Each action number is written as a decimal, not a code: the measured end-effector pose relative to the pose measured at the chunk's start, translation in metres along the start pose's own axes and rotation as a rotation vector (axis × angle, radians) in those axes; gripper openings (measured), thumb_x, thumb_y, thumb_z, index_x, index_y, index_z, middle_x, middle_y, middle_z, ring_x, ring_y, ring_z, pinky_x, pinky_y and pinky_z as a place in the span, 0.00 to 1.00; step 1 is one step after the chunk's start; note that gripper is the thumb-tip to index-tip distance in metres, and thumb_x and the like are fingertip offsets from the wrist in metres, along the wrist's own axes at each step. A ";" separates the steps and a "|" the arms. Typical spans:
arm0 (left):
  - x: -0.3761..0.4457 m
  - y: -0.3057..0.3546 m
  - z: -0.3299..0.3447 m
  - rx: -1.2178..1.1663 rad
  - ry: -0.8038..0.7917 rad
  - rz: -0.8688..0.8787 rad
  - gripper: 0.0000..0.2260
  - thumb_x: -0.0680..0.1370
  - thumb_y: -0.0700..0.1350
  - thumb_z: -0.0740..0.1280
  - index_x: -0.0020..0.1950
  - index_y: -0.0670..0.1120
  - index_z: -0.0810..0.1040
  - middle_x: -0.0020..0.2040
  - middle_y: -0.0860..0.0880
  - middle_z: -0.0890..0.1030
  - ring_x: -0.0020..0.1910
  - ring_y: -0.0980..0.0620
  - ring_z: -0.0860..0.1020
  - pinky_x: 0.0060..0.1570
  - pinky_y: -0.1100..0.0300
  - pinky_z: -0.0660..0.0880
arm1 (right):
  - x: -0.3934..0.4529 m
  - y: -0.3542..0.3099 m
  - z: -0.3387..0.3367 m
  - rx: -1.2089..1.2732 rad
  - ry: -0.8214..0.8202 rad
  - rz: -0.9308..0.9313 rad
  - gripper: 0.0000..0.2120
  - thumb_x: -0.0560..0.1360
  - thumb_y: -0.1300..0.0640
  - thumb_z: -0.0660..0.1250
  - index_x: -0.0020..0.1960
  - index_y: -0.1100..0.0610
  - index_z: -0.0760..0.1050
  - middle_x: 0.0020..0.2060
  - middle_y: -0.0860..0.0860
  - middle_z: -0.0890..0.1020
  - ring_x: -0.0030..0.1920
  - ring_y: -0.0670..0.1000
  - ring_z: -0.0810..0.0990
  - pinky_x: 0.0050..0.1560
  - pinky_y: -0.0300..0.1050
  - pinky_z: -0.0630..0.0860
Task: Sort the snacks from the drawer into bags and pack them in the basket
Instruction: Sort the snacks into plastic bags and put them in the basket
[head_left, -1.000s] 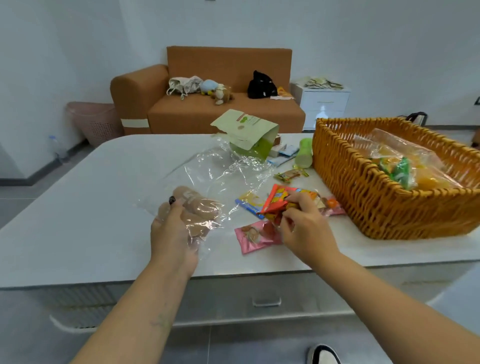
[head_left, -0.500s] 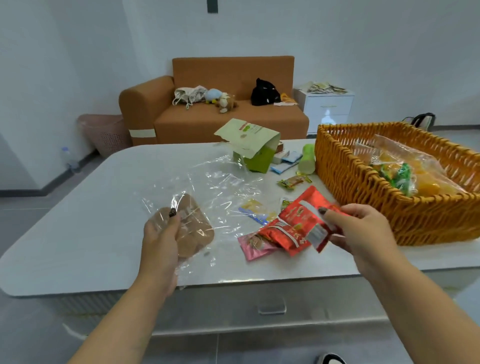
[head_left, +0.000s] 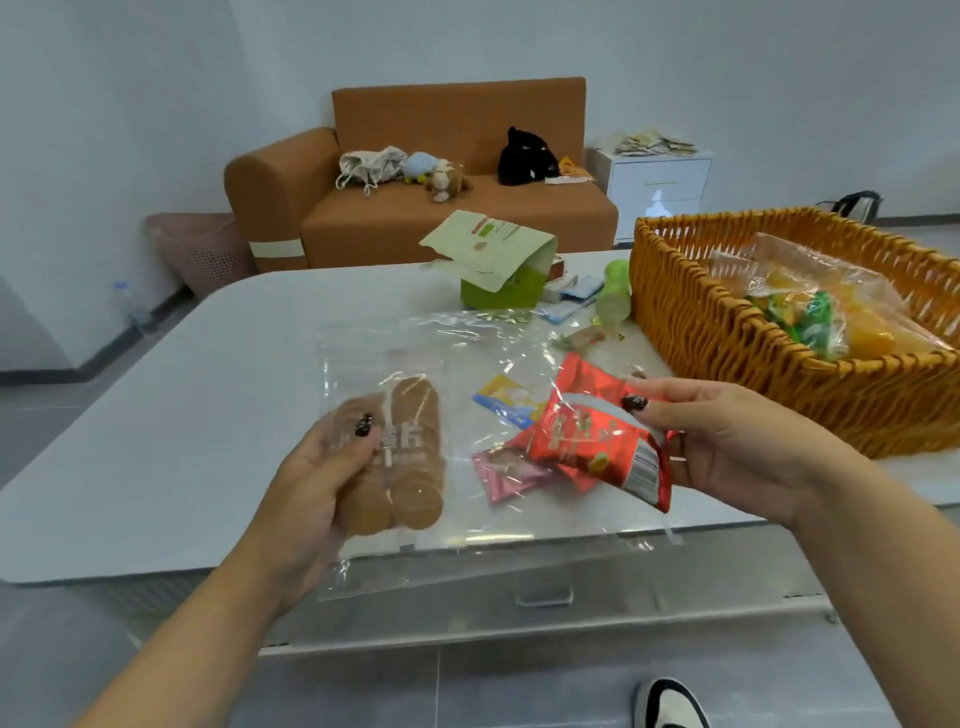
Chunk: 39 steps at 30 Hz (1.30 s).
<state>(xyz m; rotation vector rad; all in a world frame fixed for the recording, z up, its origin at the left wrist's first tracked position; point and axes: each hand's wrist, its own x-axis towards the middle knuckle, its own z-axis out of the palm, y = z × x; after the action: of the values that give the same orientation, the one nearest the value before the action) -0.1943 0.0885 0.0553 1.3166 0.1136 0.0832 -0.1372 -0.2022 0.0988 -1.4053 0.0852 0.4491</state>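
Hands over the near edge of the white table (head_left: 171, 415), mid-sort. Left hand (head_left: 317, 483) grips the clear plastic bag (head_left: 467, 364) together with the twin stack of round brown biscuits (head_left: 410, 457) already inside it, thumb on top, fingers curled beneath. Right hand (head_left: 727, 441) pinches a red snack packet (head_left: 597, 441), held above the table just right of the bag. Which side of the bag is the mouth cannot be told; the film spreads from the left hand out toward the packet, so the insertion likely runs right-to-left. Packet's long axis is tilted, lower end nearest the person. Right hand is the only one free to feed it; left hand must keep the film taut. Under the film, right of the biscuits: a pink wrapper (head_left: 506, 470) and a blue-yellow sachet (head_left: 504, 400), both on the table. Wicker basket (head_left: 727, 343) stands right of the bag, one filled bag (head_left: 810, 306) already in it. Green box (head_left: 498, 265) sits behind the bag, well clear. Loose crinkled film is the likely obstacle.
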 end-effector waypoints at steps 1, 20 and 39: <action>0.000 -0.001 0.001 0.016 -0.014 -0.015 0.22 0.71 0.46 0.65 0.65 0.47 0.75 0.53 0.38 0.83 0.51 0.36 0.82 0.51 0.39 0.76 | 0.001 0.002 0.003 -0.004 -0.038 0.022 0.16 0.69 0.65 0.66 0.57 0.63 0.78 0.50 0.63 0.82 0.48 0.57 0.78 0.37 0.45 0.81; 0.005 -0.005 0.012 0.021 0.013 -0.147 0.10 0.77 0.48 0.65 0.55 0.48 0.80 0.42 0.49 0.85 0.37 0.54 0.83 0.35 0.59 0.79 | 0.018 0.018 0.050 -0.151 -0.118 -0.136 0.09 0.71 0.67 0.69 0.51 0.61 0.79 0.42 0.58 0.85 0.38 0.55 0.85 0.33 0.45 0.82; -0.005 0.004 0.001 -0.079 -0.028 -0.144 0.10 0.79 0.44 0.62 0.57 0.45 0.80 0.42 0.48 0.85 0.37 0.53 0.84 0.32 0.61 0.80 | 0.005 0.014 0.062 0.118 -0.258 0.138 0.22 0.70 0.66 0.67 0.63 0.68 0.74 0.56 0.65 0.81 0.52 0.59 0.82 0.43 0.48 0.83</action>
<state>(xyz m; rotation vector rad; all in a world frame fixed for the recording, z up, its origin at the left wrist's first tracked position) -0.1988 0.0877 0.0592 1.2270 0.1789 -0.0531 -0.1505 -0.1401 0.0955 -1.2200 -0.0010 0.7255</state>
